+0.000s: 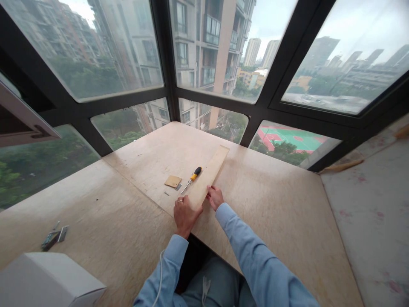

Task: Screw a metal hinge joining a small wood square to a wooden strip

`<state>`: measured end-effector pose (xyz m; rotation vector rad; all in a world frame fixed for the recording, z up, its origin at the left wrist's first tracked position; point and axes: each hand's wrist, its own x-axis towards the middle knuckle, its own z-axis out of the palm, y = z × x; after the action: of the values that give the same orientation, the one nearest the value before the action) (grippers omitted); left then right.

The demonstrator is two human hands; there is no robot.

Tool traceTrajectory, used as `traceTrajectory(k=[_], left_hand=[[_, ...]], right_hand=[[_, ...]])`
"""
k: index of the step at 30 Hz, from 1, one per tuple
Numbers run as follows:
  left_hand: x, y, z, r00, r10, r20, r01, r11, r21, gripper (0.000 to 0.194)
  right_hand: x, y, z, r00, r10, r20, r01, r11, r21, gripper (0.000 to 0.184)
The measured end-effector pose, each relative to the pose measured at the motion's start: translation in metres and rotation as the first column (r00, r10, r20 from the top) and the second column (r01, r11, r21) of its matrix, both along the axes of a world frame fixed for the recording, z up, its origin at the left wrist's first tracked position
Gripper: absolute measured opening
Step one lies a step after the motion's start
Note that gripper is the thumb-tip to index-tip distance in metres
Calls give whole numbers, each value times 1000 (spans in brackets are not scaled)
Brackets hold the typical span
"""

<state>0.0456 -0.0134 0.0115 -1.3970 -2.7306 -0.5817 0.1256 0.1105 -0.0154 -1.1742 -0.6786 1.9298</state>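
Observation:
A long, narrow wooden board (214,168) lies at a slant on the tabletop, its far end pointing toward the window. My left hand (185,216) is closed around the board's near end, with the thumb at the right side. Farther up, the bent fingers of my right hand (215,197) grip the board's right edge. Just left of the board rests a screwdriver (195,174) with a yellow and black handle. Beside its tip are a small square wooden piece (173,181) and a small metal plate (178,186). A screw (166,193) lies nearer to me.
The pale tabletop (271,213) fills the corner below dark-framed windows (172,91). At the lower left stands a white box (47,277), with a small pile of metal parts (55,236) behind it. A papered wall (367,204) bounds the right side.

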Motion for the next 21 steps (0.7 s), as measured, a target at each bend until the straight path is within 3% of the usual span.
traceTrajectory(k=[5, 10, 21], left_hand=[[9, 0, 5, 1000, 14, -24, -11, 992, 130, 48], [12, 5, 6, 999, 29, -36, -21, 974, 225, 56], [18, 21, -6, 999, 47, 4, -47, 981, 190, 58]], right_hand=[[5, 1, 10, 994, -68, -90, 70, 997, 19, 19], [16, -3, 19, 993, -44, -110, 51, 997, 64, 27], [31, -11, 17, 980, 56, 189, -96, 973, 212, 44]])
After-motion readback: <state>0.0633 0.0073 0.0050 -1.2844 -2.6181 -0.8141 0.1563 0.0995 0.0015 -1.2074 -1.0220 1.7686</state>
